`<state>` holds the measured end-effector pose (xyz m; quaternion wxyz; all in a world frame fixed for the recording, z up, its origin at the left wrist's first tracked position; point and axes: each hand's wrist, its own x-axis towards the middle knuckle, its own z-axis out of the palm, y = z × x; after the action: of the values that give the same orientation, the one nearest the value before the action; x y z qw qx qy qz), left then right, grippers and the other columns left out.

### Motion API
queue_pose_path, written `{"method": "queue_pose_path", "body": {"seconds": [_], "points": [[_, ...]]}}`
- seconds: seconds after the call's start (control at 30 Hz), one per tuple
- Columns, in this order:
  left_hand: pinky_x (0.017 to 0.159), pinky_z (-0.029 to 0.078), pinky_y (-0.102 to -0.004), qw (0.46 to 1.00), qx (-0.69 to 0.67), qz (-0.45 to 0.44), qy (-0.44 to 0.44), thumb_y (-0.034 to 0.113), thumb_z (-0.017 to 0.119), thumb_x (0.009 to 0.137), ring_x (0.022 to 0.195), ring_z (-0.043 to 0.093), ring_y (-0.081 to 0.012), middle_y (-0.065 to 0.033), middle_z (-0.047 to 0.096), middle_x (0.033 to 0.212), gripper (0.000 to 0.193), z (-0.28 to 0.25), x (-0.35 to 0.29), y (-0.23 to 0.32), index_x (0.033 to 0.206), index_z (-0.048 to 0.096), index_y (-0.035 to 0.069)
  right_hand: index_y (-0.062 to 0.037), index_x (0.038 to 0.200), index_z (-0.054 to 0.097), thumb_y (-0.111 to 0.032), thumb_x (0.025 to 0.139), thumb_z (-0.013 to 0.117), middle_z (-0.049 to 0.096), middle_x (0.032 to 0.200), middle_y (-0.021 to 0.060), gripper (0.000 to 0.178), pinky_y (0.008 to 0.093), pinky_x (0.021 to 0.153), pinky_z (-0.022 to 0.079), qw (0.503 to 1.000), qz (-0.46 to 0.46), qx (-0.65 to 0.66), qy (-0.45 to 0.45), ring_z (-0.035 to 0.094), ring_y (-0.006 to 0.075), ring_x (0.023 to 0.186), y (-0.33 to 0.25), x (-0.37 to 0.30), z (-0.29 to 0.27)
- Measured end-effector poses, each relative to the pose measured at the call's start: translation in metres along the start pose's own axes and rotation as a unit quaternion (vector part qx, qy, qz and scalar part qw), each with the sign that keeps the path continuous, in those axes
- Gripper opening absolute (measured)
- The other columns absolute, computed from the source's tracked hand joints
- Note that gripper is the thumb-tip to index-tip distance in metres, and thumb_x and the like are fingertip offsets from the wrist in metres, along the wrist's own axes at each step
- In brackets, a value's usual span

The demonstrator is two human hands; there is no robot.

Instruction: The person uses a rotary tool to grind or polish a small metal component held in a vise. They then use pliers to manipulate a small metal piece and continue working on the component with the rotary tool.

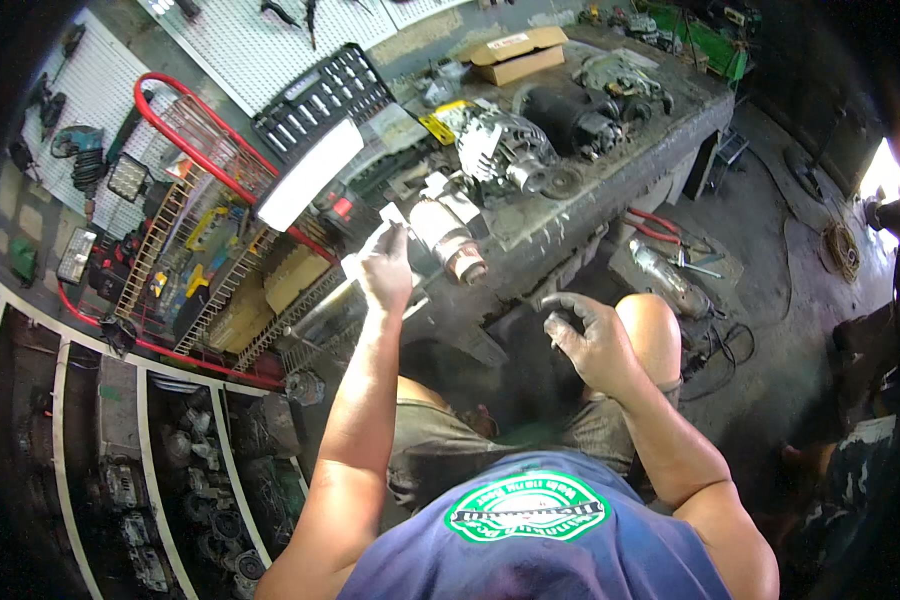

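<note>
My left hand [382, 268] is raised at the near edge of the workbench [545, 235], its fingers pinched together. A small pale piece shows at the fingertips, too bright to name. Just right of it lies a cylindrical metal motor part [445, 235] with a copper-coloured end. My right hand [595, 345] hovers above my right knee, fingers curved and thumb apart, with nothing visible between them. Its fingertips look dark with grime. Farther back on the bench sit an alternator [500, 150], a black cylindrical motor [565, 118] and a round pulley [560, 181].
A bright lamp panel [310, 175] leans over the bench's left end, near an open socket set [325, 100]. A red-framed wire rack [155, 240] stands left. An open cardboard box [518, 66] lies at the back. Right of the bench are red-handled pliers [654, 228] and a grey power tool [665, 278].
</note>
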<state>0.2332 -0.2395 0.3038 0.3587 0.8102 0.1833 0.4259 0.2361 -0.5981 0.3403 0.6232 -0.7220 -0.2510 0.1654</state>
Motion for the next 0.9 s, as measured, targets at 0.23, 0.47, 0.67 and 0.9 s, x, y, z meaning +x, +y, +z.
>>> {"method": "queue_pose_path", "body": {"seconds": [0.23, 0.47, 0.67, 0.9], "points": [[0.078, 0.056, -0.0299, 0.999, 0.047, 0.015, 0.014, 0.018, 0.078, 0.098, 0.081, 0.073, -0.0154, -0.0036, 0.081, 0.101, 0.022, -0.009, 0.006, 0.010, 0.116, 0.079, 0.006, 0.0026, 0.124, 0.069, -0.011, 0.097, 0.073, 0.075, 0.101, 0.0109, 0.030, 0.0328, 0.088, 0.054, 1.000, 0.007, -0.015, -0.001, 0.067, 0.0143, 0.094, -0.010, -0.004, -0.018], [0.074, 0.060, -0.0313, 0.885, -0.332, -0.317, -0.080, 0.024, 0.072, 0.103, 0.094, 0.073, -0.0189, -0.0086, 0.075, 0.113, 0.032, -0.031, -0.032, 0.102, 0.129, 0.069, 0.004, -0.0045, 0.135, 0.067, -0.025, 0.096, 0.076, 0.075, 0.121, 0.0219, 0.044, 0.0448, 0.101, 0.057, 0.913, 0.047, -0.279, 0.295, 0.072, 0.0383, 0.110, 0.053, 0.047, -0.185], [0.087, 0.065, -0.0333, 0.739, -0.528, -0.353, -0.225, 0.019, 0.057, 0.110, 0.104, 0.076, -0.0254, -0.0145, 0.075, 0.119, 0.032, -0.013, -0.081, 0.133, 0.135, 0.062, 0.001, 0.0009, 0.131, 0.066, -0.012, 0.089, 0.075, 0.064, 0.140, 0.0267, 0.044, 0.0484, 0.109, 0.053, 0.795, 0.162, -0.580, 0.076, 0.064, 0.0422, 0.128, 0.132, 0.111, -0.241], [0.097, 0.064, -0.0402, 0.665, -0.584, -0.421, -0.199, 0.017, 0.052, 0.112, 0.116, 0.073, -0.0307, -0.0192, 0.073, 0.126, 0.030, -0.019, -0.099, 0.126, 0.135, 0.058, -0.001, -0.0010, 0.122, 0.075, -0.007, 0.091, 0.066, 0.068, 0.137, 0.0224, 0.032, 0.0508, 0.106, 0.056, 0.720, 0.215, -0.660, 0.006, 0.066, 0.0403, 0.128, 0.138, 0.135, -0.248]]}}
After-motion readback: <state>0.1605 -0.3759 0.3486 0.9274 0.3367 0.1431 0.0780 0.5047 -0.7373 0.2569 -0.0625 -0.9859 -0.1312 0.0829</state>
